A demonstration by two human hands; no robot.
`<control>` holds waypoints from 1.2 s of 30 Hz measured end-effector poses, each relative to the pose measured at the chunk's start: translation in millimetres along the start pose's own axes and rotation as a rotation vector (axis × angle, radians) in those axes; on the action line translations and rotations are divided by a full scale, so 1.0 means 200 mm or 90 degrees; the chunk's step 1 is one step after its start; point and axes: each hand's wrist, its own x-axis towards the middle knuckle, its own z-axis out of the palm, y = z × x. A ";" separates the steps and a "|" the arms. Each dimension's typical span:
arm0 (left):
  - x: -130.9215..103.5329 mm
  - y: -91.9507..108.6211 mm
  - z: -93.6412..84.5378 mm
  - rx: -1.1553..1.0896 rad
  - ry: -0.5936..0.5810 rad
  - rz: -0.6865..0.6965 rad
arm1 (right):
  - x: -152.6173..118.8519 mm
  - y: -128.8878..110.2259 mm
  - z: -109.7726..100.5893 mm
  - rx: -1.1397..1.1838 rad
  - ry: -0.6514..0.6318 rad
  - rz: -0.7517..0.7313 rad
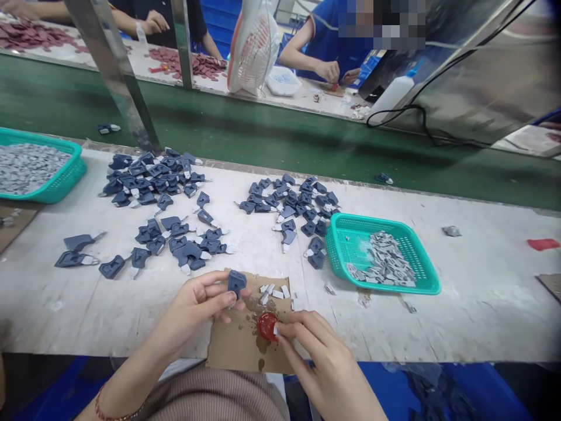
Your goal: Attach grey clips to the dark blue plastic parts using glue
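Observation:
Between the thumb and fingers of my left hand [205, 298] is a dark blue plastic part [237, 283], held up over a piece of cardboard [232, 348]. My right hand [319, 351] pinches a small white piece [276, 330] at the edge of a round red cap [266, 325], which sits on the cardboard among wet brown stains. Several small white pieces [277, 294] lie at the cardboard's far edge. To the right, a green basket [427, 280] contains many small grey-white pieces [390, 260].
Dark blue parts lie in heaps at left [149, 178] and centre [302, 202]. Another green basket [74, 169] stands far left. Beyond the table runs a green belt [263, 137] with a metal post [116, 76]. Across it, people work beside red pieces [193, 64] and a white bottle [392, 96].

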 end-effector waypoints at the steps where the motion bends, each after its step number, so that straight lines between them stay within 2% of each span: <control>1: 0.00 0.00 0.00 -0.012 0.001 -0.003 | 0.00 0.00 0.00 -0.001 -0.001 0.004; 7: -0.01 0.01 0.02 -0.124 -0.022 -0.031 | 0.00 0.00 0.00 -0.010 -0.013 0.010; 12: -0.01 0.01 0.02 -0.151 -0.025 -0.063 | 0.01 0.00 0.00 -0.020 -0.013 0.017; 16: -0.01 0.00 0.04 -0.144 -0.033 -0.057 | 0.01 0.00 0.00 -0.022 -0.025 0.015; 22: 0.00 -0.03 0.05 -0.097 0.018 -0.025 | 0.02 0.00 0.00 -0.017 -0.012 0.009; 29: -0.02 -0.02 0.06 -0.110 -0.026 -0.027 | 0.02 -0.02 -0.02 -0.020 -0.002 0.014; 36: -0.03 -0.03 0.05 -0.103 -0.034 -0.041 | 0.02 -0.01 -0.02 -0.022 -0.012 0.020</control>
